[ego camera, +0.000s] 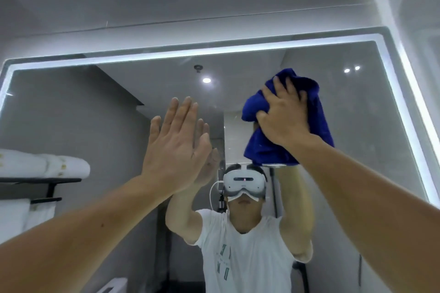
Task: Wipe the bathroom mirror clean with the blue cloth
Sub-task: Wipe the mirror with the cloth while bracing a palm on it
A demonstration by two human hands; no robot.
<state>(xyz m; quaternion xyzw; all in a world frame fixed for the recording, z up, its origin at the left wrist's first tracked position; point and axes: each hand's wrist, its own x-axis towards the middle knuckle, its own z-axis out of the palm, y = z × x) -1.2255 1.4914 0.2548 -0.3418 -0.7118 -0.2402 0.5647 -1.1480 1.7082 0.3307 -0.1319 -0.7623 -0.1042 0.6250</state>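
Grips bunched blue cloth (316, 126) against mirror (95, 114) with curled right hand (283, 114), holds left hand (173, 150) flat, fingers straight, near it, shows only illegible lettering on reflected shirt (250, 257).

The mirror (95, 107) runs off frame at 6 and 9 o'clock. The right grip (283, 116) covers the middle of the blue cloth (320, 126). Shirt lettering (223, 261) at 6 o'clock is too blurred to read.

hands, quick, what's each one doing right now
Left hand: open, fingers straight, palm toward the mirror.
Right hand: gripping the blue cloth bunched against the mirror.
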